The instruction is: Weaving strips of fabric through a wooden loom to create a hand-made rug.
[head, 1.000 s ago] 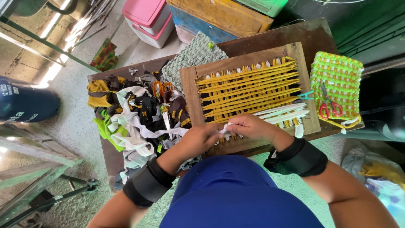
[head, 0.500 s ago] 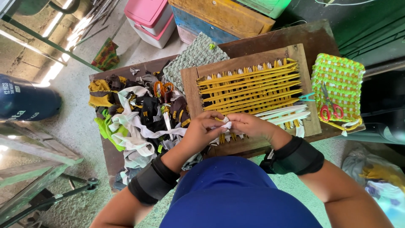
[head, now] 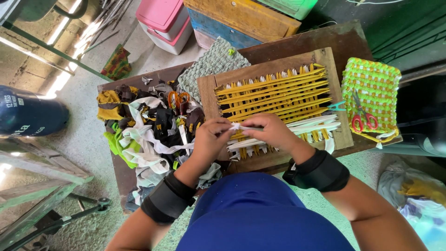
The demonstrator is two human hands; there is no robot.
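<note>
A wooden weaving frame (head: 210, 95) lies on a dark wooden table (head: 325, 39), strung with yellow fabric strips (head: 274, 90) and several white strips (head: 316, 125) near its front edge. My left hand (head: 210, 139) and my right hand (head: 272, 130) meet over the frame's front left part. Both pinch the same white fabric strip (head: 236, 126) between their fingertips. Black bands wrap both wrists.
A heap of fabric scraps (head: 144, 130) with orange-handled scissors (head: 179, 100) lies left of the frame. A grey woven mat (head: 209, 62) sits behind. At the right a green and white woven mat (head: 371, 86) carries red-handled scissors (head: 362, 118). Pink and coloured boxes (head: 165, 23) stand beyond the table.
Both hands have shifted slightly away from me over the frame, still working the white strip between the fingertips.
</note>
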